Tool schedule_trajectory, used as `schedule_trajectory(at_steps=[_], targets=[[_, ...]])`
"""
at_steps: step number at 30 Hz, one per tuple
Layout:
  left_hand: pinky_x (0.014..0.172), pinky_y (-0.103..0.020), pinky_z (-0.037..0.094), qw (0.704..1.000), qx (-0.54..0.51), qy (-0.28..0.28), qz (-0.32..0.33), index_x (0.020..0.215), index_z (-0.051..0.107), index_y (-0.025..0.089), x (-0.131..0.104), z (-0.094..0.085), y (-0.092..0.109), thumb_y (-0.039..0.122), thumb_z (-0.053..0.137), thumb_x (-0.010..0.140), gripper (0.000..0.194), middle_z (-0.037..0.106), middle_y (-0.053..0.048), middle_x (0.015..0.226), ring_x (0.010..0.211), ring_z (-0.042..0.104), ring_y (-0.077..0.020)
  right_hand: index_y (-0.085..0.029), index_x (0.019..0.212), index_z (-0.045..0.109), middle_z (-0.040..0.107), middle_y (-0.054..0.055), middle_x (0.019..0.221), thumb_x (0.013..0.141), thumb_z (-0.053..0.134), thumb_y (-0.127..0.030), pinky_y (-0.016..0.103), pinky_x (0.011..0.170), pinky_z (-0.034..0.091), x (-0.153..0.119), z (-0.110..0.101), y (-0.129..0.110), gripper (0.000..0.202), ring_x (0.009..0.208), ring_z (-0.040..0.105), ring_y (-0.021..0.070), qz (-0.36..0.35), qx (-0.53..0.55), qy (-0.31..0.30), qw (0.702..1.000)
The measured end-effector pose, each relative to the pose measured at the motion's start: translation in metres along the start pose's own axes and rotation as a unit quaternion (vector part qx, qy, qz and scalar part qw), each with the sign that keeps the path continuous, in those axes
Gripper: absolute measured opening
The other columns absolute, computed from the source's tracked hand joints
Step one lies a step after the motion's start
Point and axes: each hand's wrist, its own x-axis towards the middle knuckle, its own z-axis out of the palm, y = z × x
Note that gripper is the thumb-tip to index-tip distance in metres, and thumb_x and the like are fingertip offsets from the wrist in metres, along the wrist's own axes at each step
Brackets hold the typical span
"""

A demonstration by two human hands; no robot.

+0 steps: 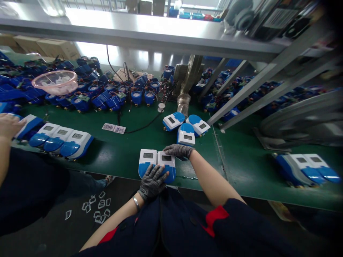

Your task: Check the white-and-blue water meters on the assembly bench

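Two white-and-blue meters lie side by side at the near edge of the green bench. My left hand, in a grey glove, rests on the near end of the right meter, beside the left meter. My gloved right hand lies flat over the far end of the right meter. Just beyond it sit three more meters, loosely grouped.
Another person's hand is at the far left by a row of meters. A pink bowl and piles of blue meter parts fill the back. A metal press stands centre. More meters lie right.
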Motion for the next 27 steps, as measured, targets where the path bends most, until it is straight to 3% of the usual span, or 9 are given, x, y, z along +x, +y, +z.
schedule_trajectory(at_steps=[6, 9, 11, 13, 15, 17, 19, 21, 27], targets=[[0.123, -0.053, 0.02, 1.0, -0.021, 0.011, 0.0, 0.144, 0.052, 0.028, 0.004, -0.01, 0.002, 0.041, 0.065, 0.089, 0.058, 0.049, -0.009, 0.151, 0.141, 0.041, -0.03, -0.016, 0.098, 0.076, 0.075, 0.009, 0.098, 0.073, 0.075, -0.026, 0.025, 0.073, 0.051, -0.015, 0.0, -0.005, 0.027, 0.085, 0.066, 0.0184, -0.001, 0.151, 0.111, 0.982], [0.123, -0.053, 0.021, 0.992, -0.052, 0.05, -0.1, 0.148, 0.045, 0.026, 0.001, -0.019, -0.001, 0.04, 0.066, 0.089, 0.065, 0.048, -0.01, 0.151, 0.142, 0.039, -0.03, -0.02, 0.113, 0.071, 0.073, 0.01, 0.105, 0.084, 0.058, -0.032, 0.024, 0.066, 0.05, -0.037, 0.01, 0.005, 0.034, 0.083, 0.065, 0.0166, -0.003, 0.206, 0.209, 0.956], [0.122, -0.053, 0.027, 0.955, -0.082, 0.095, -0.268, 0.153, 0.036, 0.022, -0.003, -0.022, -0.004, 0.04, 0.066, 0.089, 0.072, 0.044, -0.014, 0.153, 0.143, 0.038, -0.0315, -0.02, 0.122, 0.065, 0.073, 0.01, 0.103, 0.088, 0.051, -0.036, 0.022, 0.056, 0.047, -0.053, 0.033, 0.016, 0.04, 0.071, 0.063, 0.0142, 0.002, 0.302, 0.258, 0.918], [0.119, -0.052, 0.034, 0.89, -0.144, 0.107, -0.419, 0.156, 0.029, 0.016, -0.006, -0.021, -0.007, 0.041, 0.066, 0.089, 0.08, 0.04, -0.018, 0.154, 0.142, 0.039, -0.0329, -0.02, 0.125, 0.062, 0.073, 0.008, 0.093, 0.087, 0.055, -0.039, 0.021, 0.048, 0.042, -0.065, 0.069, 0.025, 0.044, 0.056, 0.056, 0.0113, 0.025, 0.454, 0.283, 0.845], [0.119, -0.051, 0.035, 0.844, -0.213, 0.084, -0.485, 0.156, 0.027, 0.014, -0.007, -0.02, -0.009, 0.042, 0.068, 0.086, 0.086, 0.037, -0.019, 0.155, 0.142, 0.039, -0.0336, -0.02, 0.129, 0.059, 0.073, 0.006, 0.087, 0.083, 0.067, -0.042, 0.023, 0.048, 0.047, -0.071, 0.108, 0.027, 0.052, 0.051, 0.055, 0.0115, 0.057, 0.537, 0.287, 0.792], [0.121, -0.05, 0.032, 0.823, -0.257, 0.071, -0.501, 0.155, 0.028, 0.015, -0.009, -0.019, -0.012, 0.043, 0.071, 0.083, 0.088, 0.036, -0.018, 0.156, 0.144, 0.037, -0.0337, -0.023, 0.134, 0.055, 0.074, 0.009, 0.103, 0.08, 0.074, -0.044, 0.03, 0.059, 0.056, -0.069, 0.139, 0.022, 0.061, 0.067, 0.067, 0.0178, 0.046, 0.554, 0.284, 0.782], [0.121, -0.05, 0.031, 0.817, -0.277, 0.077, -0.501, 0.154, 0.03, 0.016, -0.013, -0.024, -0.019, 0.043, 0.071, 0.083, 0.087, 0.037, -0.016, 0.156, 0.143, 0.038, -0.0327, -0.023, 0.135, 0.055, 0.072, 0.011, 0.118, 0.078, 0.077, -0.044, 0.036, 0.069, 0.061, -0.06, 0.157, 0.011, 0.065, 0.086, 0.072, 0.0246, 0.025, 0.564, 0.281, 0.776], [0.12, -0.049, 0.033, 0.825, -0.266, 0.088, -0.491, 0.152, 0.035, 0.015, -0.019, -0.033, -0.036, 0.042, 0.068, 0.085, 0.08, 0.041, -0.016, 0.153, 0.142, 0.04, -0.0317, -0.022, 0.135, 0.054, 0.071, 0.013, 0.12, 0.075, 0.08, -0.043, 0.038, 0.07, 0.062, -0.042, 0.166, -0.004, 0.069, 0.09, 0.073, 0.0271, 0.013, 0.574, 0.277, 0.77], [0.119, -0.049, 0.034, 0.868, -0.081, 0.071, -0.485, 0.135, 0.06, 0.013, -0.054, -0.086, -0.133, 0.036, 0.066, 0.086, 0.055, 0.042, -0.018, 0.15, 0.139, 0.042, -0.0331, -0.022, 0.135, 0.052, 0.072, 0.012, 0.116, 0.066, 0.084, -0.044, 0.04, 0.075, 0.061, 0.066, 0.193, -0.061, 0.079, 0.093, 0.071, 0.0269, -0.027, 0.562, 0.282, 0.778]])
